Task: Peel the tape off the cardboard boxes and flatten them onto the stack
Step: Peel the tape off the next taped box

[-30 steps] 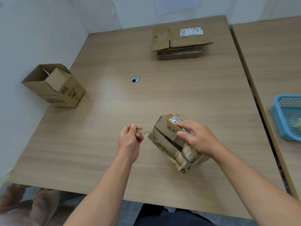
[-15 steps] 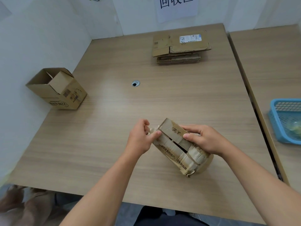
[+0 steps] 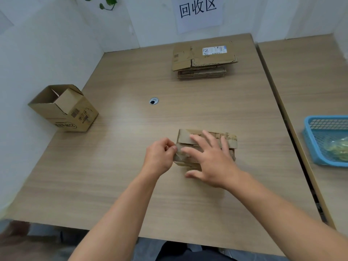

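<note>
We see the left hand [image 3: 160, 159] curled, pinching a strip of tape [image 3: 178, 155] at the left end of the small box [image 3: 228, 141]. The right hand [image 3: 212, 161] lies spread on top of that box, fingers straight, pressing it to the table [image 3: 116, 176] near its middle. The stack [image 3: 203, 61] of flattened boxes sits at the far edge, 1 open box [image 3: 64, 108] stands far left, a blue basket [image 3: 311, 146] to the right
</note>
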